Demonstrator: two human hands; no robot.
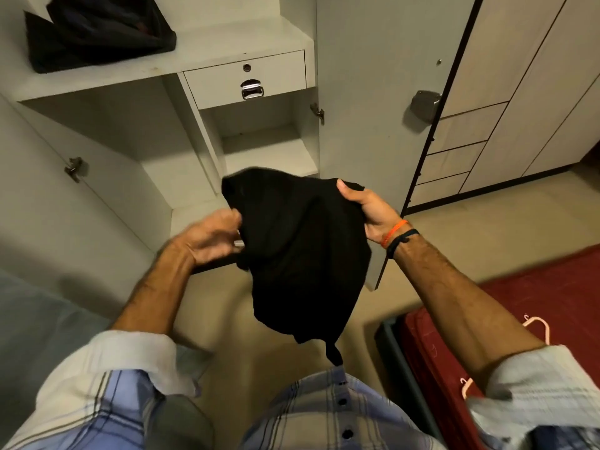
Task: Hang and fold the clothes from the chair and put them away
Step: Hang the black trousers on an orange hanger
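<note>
1. Black garment [302, 254] hangs in mid-air at the centre of the view, in front of the open wardrobe [162, 131] and above the floor, its lower end trailing toward 6 o'clock
2. Right hand [367, 209], at about 2 o'clock from the cloth's middle, grips the upper right edge; the thumb lies over the fabric and the fingers curl behind it
3. Left hand [211, 235], at 9 o'clock from the cloth, is blurred; its fingers are bent against the left edge of the fabric, but whether they actually pinch it I cannot tell
4. Orange and dark bands [397, 235] circle the right wrist
5. Dark folded clothes [97, 30] sit on the wardrobe's upper shelf at 11 o'clock
6. Drawer [246, 77] with a metal handle is just right of that shelf, at 12 o'clock, with small open shelves below it
7. Wardrobe door [383, 92] stands open at 1 o'clock
8. Red mattress [519, 303] lies at 4 o'clock, with pink hangers [539, 329] on it near the right forearm
</note>
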